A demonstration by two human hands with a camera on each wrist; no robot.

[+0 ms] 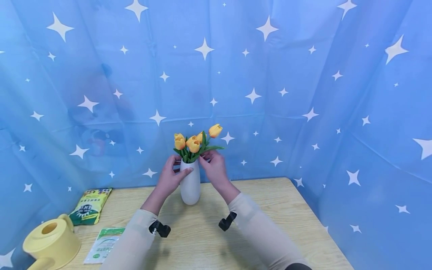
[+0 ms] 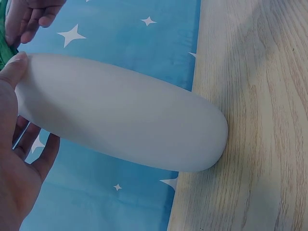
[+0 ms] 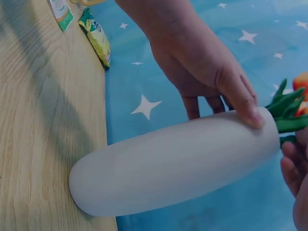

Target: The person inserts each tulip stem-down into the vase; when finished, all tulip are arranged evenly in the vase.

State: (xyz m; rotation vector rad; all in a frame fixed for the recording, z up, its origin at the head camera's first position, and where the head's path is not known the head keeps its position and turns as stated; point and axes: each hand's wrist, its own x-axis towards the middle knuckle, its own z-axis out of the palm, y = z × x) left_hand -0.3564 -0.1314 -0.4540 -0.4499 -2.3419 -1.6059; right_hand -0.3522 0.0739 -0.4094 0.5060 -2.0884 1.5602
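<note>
A blue cloth (image 1: pixel 303 93) printed with white stars (image 1: pixel 204 49) hangs as a backdrop behind and to both sides, creased in soft folds and lit evenly. In front of it stands a light wooden table (image 1: pixel 270 210) with a visible grain. At the table's left end lie a yellow watering can (image 1: pixel 50 243), a green packet (image 1: pixel 90 205) and a white packet (image 1: pixel 104 244), close together.

1. A yellow watering can (image 1: pixel 50 243) stands at the near left corner of the wooden surface (image 1: pixel 270 210).
2. A green and yellow packet (image 1: pixel 90 206) lies just behind it, by the backdrop.
3. A white and green packet (image 1: pixel 105 244) lies just right of the can.
4. A blue star-printed backdrop (image 1: pixel 303 93) hangs behind and beside the surface.
</note>
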